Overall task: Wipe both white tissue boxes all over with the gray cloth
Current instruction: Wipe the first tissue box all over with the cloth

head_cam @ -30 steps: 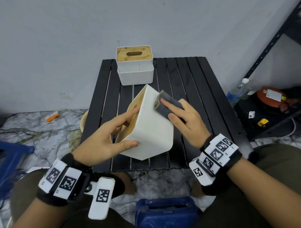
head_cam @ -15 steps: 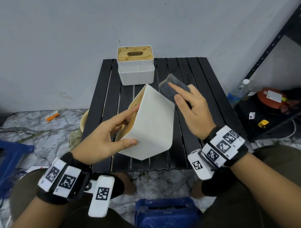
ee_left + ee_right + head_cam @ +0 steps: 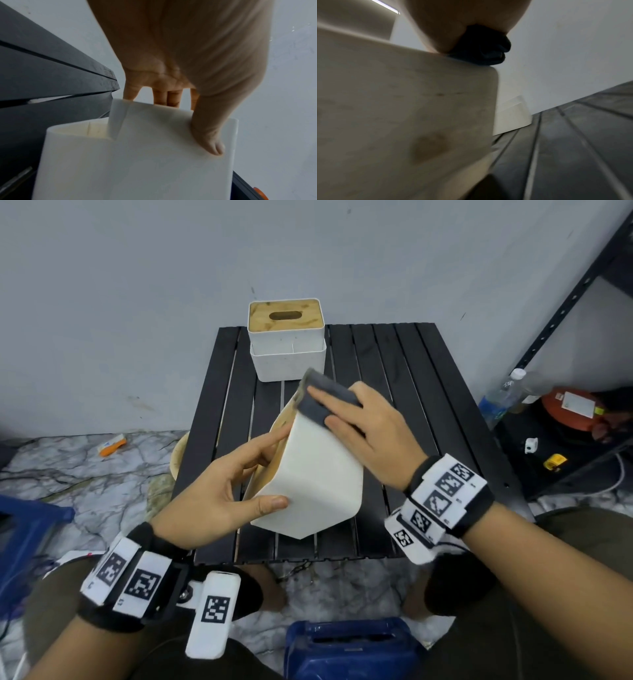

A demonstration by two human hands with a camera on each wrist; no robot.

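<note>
A white tissue box (image 3: 318, 474) stands tilted on one edge on the black table, its wooden lid facing left. My left hand (image 3: 274, 470) grips it, thumb on the near white face (image 3: 137, 162) and fingers on the lid side. My right hand (image 3: 342, 419) holds the gray cloth (image 3: 322, 398) against the box's top far corner, fingers flat over it and thumb hidden. In the right wrist view the cloth (image 3: 484, 54) is bunched under the palm on the box's upper edge (image 3: 393, 108). The second white tissue box (image 3: 286, 340) stands upright at the table's back edge.
The black slatted table (image 3: 404, 392) stands against a gray wall. A dark shelf at the right holds a water bottle (image 3: 496, 402) and a red reel (image 3: 572, 409). A blue container (image 3: 349, 648) sits between my knees and a blue stool (image 3: 27, 535) at the left.
My right hand lifted the cloth off the box's right face, swung it out beyond the box, and now presses it on the top far corner. The left hand's grip has not changed.
</note>
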